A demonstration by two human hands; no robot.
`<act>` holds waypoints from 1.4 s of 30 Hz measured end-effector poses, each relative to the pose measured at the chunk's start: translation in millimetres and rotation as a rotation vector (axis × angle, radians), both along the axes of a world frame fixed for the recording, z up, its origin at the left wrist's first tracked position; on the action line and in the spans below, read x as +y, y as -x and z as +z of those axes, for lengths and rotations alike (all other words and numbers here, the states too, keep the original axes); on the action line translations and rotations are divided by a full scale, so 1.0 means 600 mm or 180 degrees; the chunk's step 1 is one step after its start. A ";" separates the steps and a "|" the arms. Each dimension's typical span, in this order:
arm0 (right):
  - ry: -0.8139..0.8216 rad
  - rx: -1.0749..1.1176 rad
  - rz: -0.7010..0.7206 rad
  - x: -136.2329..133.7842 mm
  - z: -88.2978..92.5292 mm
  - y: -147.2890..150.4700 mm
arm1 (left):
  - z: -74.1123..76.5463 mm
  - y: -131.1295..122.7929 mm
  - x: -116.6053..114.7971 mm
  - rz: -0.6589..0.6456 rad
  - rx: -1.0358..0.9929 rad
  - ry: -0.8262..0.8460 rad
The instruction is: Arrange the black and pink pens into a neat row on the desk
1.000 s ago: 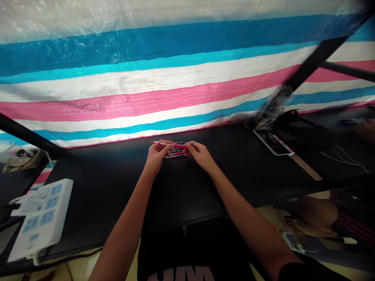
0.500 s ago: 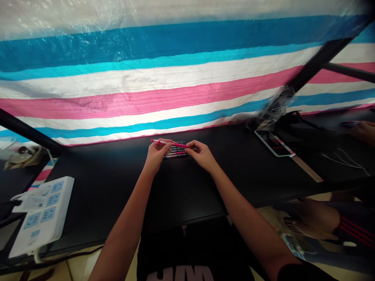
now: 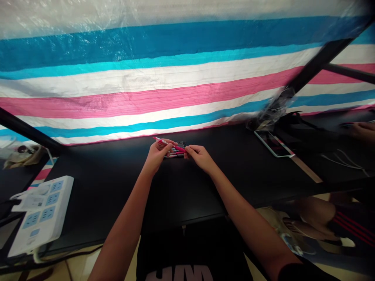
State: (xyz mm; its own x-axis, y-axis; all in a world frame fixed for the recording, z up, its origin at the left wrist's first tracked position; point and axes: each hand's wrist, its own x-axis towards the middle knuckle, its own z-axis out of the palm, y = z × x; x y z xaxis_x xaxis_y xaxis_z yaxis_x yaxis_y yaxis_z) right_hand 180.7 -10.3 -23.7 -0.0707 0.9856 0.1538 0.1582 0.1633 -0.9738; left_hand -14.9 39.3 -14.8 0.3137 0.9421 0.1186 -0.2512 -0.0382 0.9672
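Observation:
Between my two hands is a red pen (image 3: 178, 148), slanting down from upper left to lower right. My left hand (image 3: 158, 154) pinches its clear barrel, with the red tip poking out past the fingers at the upper left. The fingers of my right hand (image 3: 198, 155) close on the pen's red right end. Several more pens (image 3: 181, 143) lie side by side on the black table (image 3: 181, 195), just behind and beneath the held pen, partly hidden by my hands.
A white power strip (image 3: 55, 210) with a plug and cables lies at the left. A phone (image 3: 274, 143), clear plastic wrap (image 3: 278, 107) and a flat strip (image 3: 307, 169) are at the right. Striped sheeting (image 3: 175, 93) hangs behind. Another person's hand (image 3: 365, 129) shows at the far right.
The red pen has tilted more, its right end lower and its left tip slightly higher. My right hand has dropped a little with it. The other person's leg at the lower right has shifted.

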 end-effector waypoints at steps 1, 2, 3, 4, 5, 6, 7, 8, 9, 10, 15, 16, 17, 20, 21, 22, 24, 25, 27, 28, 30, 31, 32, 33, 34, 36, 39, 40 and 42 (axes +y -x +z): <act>0.0018 0.0057 0.0034 -0.001 0.002 0.001 | 0.001 -0.001 -0.001 -0.0012 -0.0068 0.0017; 0.0024 0.0082 0.0053 -0.002 0.004 0.002 | 0.002 -0.001 -0.002 -0.0006 -0.0127 0.0033; 0.0034 0.0086 0.0074 -0.004 0.006 0.004 | 0.003 -0.001 -0.002 0.0003 -0.0173 0.0048; 0.0058 0.0102 0.0101 -0.006 0.007 0.004 | 0.004 -0.001 -0.003 0.0003 -0.0206 0.0064; 0.0106 0.0152 0.0148 -0.007 0.008 0.005 | 0.004 -0.001 -0.004 -0.0012 -0.0228 0.0082; 0.0185 0.0248 0.0219 -0.009 0.009 0.005 | 0.005 0.000 -0.005 -0.0039 -0.0243 0.0101; 0.0293 0.0391 0.0317 -0.010 0.009 0.006 | 0.006 0.000 -0.006 -0.0064 -0.0261 0.0115; 0.0418 0.0570 0.0433 -0.010 0.009 0.007 | 0.007 -0.001 -0.007 -0.0088 -0.0291 0.0123; 0.0545 0.0744 0.0550 -0.011 0.009 0.008 | 0.009 -0.001 -0.009 -0.0104 -0.0346 0.0124; 0.0647 0.0866 0.0639 -0.011 0.008 0.009 | 0.012 -0.002 -0.010 -0.0113 -0.0425 0.0126; 0.0552 0.0508 0.0566 -0.011 0.001 0.023 | 0.031 -0.008 -0.020 -0.0021 -0.0929 0.0369; 0.0514 0.0403 0.0559 -0.011 -0.001 0.025 | 0.035 -0.008 -0.021 0.0034 -0.0979 0.0401; 0.0499 0.0321 0.0580 -0.011 -0.003 0.027 | 0.037 -0.007 -0.022 0.0106 -0.1036 0.0397; 0.0436 0.0063 0.0571 -0.011 -0.007 0.027 | 0.035 0.003 -0.019 0.0319 -0.1360 0.0281; 0.0383 -0.0035 0.0486 -0.010 -0.008 0.025 | 0.033 0.008 -0.016 0.0378 -0.1516 0.0290; 0.0322 -0.0116 0.0362 -0.009 -0.008 0.021 | 0.029 0.012 -0.013 0.0433 -0.1679 0.0351; 0.0206 -0.0220 0.0081 -0.005 -0.009 0.011 | 0.023 0.021 -0.006 0.0564 -0.2028 0.0590; 0.0163 -0.0246 -0.0052 -0.002 -0.009 0.006 | 0.021 0.024 -0.003 0.0634 -0.2220 0.0725; 0.0109 -0.0297 -0.0277 0.003 -0.012 -0.005 | 0.018 0.029 0.002 0.0746 -0.2609 0.0943; 0.0101 -0.0329 -0.0358 0.006 -0.013 -0.010 | 0.017 0.030 0.003 0.0778 -0.2778 0.1018; 0.0106 -0.0410 -0.0485 0.010 -0.016 -0.018 | 0.016 0.031 0.005 0.0787 -0.2991 0.1126; 0.0108 -0.0467 -0.0547 0.012 -0.018 -0.021 | 0.015 0.032 0.006 0.0780 -0.3039 0.1160; 0.0111 -0.0533 -0.0614 0.013 -0.019 -0.024 | 0.014 0.033 0.007 0.0783 -0.3064 0.1174; 0.0116 -0.0602 -0.0690 0.014 -0.020 -0.027 | 0.013 0.033 0.008 0.0800 -0.3075 0.1174; 0.0121 -0.0667 -0.0770 0.015 -0.021 -0.030 | 0.012 0.034 0.009 0.0838 -0.3084 0.1159; 0.0135 -0.0750 -0.0934 0.018 -0.022 -0.036 | 0.010 0.036 0.012 0.0915 -0.3108 0.1119; 0.0189 -0.0733 -0.1161 0.021 -0.024 -0.045 | 0.006 0.037 0.016 0.0959 -0.3134 0.1174; 0.0210 -0.0712 -0.1221 0.022 -0.025 -0.048 | 0.005 0.038 0.017 0.0960 -0.3135 0.1214; 0.0235 -0.0683 -0.1312 0.024 -0.027 -0.052 | 0.003 0.039 0.019 0.0971 -0.3126 0.1276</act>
State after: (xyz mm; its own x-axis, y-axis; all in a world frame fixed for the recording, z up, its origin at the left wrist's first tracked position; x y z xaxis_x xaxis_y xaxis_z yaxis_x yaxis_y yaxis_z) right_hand 211.9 4.2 -39.7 0.3064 0.9459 0.1068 0.3943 -0.0240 -0.9186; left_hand -38.2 50.5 -13.1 -0.0019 0.9898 -0.1425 -0.9505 0.0425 0.3079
